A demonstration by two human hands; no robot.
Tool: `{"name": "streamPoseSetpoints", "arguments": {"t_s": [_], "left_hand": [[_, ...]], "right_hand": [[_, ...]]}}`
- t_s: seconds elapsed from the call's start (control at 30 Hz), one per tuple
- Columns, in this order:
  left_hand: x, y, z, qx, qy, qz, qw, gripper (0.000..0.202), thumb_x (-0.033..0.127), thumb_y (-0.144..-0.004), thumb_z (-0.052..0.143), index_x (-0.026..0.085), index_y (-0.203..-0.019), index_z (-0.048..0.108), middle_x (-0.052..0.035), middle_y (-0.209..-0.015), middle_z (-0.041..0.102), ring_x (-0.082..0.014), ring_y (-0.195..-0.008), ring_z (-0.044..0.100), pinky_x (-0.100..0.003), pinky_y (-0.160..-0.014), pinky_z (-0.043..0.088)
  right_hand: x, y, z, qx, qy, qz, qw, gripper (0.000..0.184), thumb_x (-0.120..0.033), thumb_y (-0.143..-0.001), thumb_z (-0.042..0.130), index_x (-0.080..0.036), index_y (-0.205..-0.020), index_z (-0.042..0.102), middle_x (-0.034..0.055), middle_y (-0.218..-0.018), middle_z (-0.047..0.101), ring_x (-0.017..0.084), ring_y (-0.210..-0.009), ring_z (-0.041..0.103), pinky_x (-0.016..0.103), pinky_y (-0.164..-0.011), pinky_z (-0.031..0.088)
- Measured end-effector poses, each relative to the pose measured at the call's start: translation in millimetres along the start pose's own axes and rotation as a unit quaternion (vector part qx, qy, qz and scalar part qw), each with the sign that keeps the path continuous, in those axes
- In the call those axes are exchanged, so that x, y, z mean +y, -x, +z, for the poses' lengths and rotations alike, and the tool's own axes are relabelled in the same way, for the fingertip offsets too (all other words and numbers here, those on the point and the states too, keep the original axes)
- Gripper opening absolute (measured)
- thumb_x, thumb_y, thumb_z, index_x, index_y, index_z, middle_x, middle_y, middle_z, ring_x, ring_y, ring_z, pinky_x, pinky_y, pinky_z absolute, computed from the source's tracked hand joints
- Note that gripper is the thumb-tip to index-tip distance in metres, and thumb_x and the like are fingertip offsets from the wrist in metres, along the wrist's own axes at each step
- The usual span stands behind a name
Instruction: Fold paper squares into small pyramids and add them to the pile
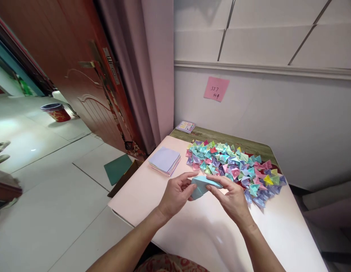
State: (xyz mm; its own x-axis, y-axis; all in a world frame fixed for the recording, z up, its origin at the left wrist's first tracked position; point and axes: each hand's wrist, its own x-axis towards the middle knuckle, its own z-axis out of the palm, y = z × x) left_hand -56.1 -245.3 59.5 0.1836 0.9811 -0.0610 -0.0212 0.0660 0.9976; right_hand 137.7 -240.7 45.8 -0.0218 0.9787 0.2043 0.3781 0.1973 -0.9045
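A light blue sheet of origami paper (200,186), partly folded, is held up above the table between both hands. My left hand (178,190) pinches its left side with thumb and fingers. On the right side, my right hand (230,194) grips the paper's edge, thumb below and fingers over the top. Just beyond the hands lies a wide heap of folded paper pieces (234,172) in blue, pink, purple, yellow, green and red. To the left of the heap sits a stack of square paper (164,160) with a lavender sheet on top.
The pale pink table (141,200) stands against a wall. A small pack (186,126) lies at its far left corner. A pink note (216,89) with handwriting hangs on the wall. An open box (122,173), a wooden door (70,56) and a bin (56,112) are to the left.
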Motion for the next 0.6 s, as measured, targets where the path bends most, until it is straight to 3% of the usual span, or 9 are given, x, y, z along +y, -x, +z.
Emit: {"name": "streamPoseSetpoints", "arguments": {"t_s": [0.13, 0.23, 0.33, 0.43, 0.53, 0.6], "left_hand": [[-3, -2, 0.2, -0.018, 0.012, -0.006, 1.0, 0.026, 0.038, -0.079, 0.067, 0.014, -0.09, 0.068, -0.0041, -0.071, 0.065, -0.0142, -0.061, 0.059, -0.021, -0.048, 0.05], [-10, -6, 0.7, -0.024, 0.064, -0.028, 0.997, 0.027, 0.041, -0.074, 0.071, 0.014, -0.076, 0.065, -0.0019, -0.064, 0.061, -0.0124, -0.057, 0.056, -0.021, -0.047, 0.049], [-18, -8, 1.8, -0.036, 0.119, -0.077, 0.989, 0.031, 0.042, -0.069, 0.077, 0.014, -0.074, 0.064, -0.0014, -0.066, 0.06, -0.012, -0.057, 0.056, -0.02, -0.044, 0.048], [-23, -8, 2.3, -0.045, 0.146, -0.107, 0.983, 0.033, 0.04, -0.065, 0.08, 0.014, -0.08, 0.066, -0.0018, -0.068, 0.062, -0.0126, -0.059, 0.057, -0.019, -0.042, 0.046], [-26, -10, 0.0, -0.039, 0.197, -0.138, 0.97, 0.031, 0.035, -0.064, 0.082, 0.013, -0.079, 0.067, -0.0025, -0.069, 0.063, -0.0122, -0.059, 0.058, -0.017, -0.04, 0.044], [-29, -13, -3.1, -0.025, 0.269, -0.179, 0.946, 0.027, 0.029, -0.064, 0.083, 0.013, -0.078, 0.066, -0.0026, -0.071, 0.065, -0.0112, -0.061, 0.06, -0.015, -0.041, 0.044]], "right_hand": [[4, -5, -2, -0.01, -0.029, -0.012, 0.999, 0.02, -0.045, -0.074, 0.074, -0.025, -0.077, 0.077, 0.0079, -0.102, 0.07, 0.027, -0.1, 0.061, 0.038, -0.085, 0.047], [6, -7, 3, -0.031, -0.107, 0.059, 0.992, 0.028, -0.048, -0.072, 0.074, -0.02, -0.073, 0.074, 0.0074, -0.086, 0.07, 0.023, -0.082, 0.062, 0.032, -0.069, 0.047], [5, -7, 11, -0.04, -0.186, 0.117, 0.975, 0.033, -0.049, -0.072, 0.074, -0.016, -0.07, 0.067, 0.0007, -0.062, 0.059, 0.015, -0.058, 0.052, 0.026, -0.053, 0.04], [0, -9, 17, -0.036, -0.199, 0.127, 0.971, 0.036, -0.048, -0.069, 0.076, -0.017, -0.063, 0.059, -0.003, -0.054, 0.051, 0.012, -0.051, 0.045, 0.024, -0.048, 0.038], [-4, -12, 20, -0.056, -0.217, 0.151, 0.963, 0.038, -0.052, -0.067, 0.077, -0.017, -0.067, 0.062, -0.0011, -0.057, 0.056, 0.014, -0.053, 0.051, 0.025, -0.05, 0.044], [-4, -14, 20, -0.069, -0.269, 0.163, 0.947, 0.043, -0.058, -0.071, 0.072, -0.017, -0.08, 0.068, 0.0039, -0.071, 0.066, 0.017, -0.064, 0.061, 0.028, -0.057, 0.051]]}}
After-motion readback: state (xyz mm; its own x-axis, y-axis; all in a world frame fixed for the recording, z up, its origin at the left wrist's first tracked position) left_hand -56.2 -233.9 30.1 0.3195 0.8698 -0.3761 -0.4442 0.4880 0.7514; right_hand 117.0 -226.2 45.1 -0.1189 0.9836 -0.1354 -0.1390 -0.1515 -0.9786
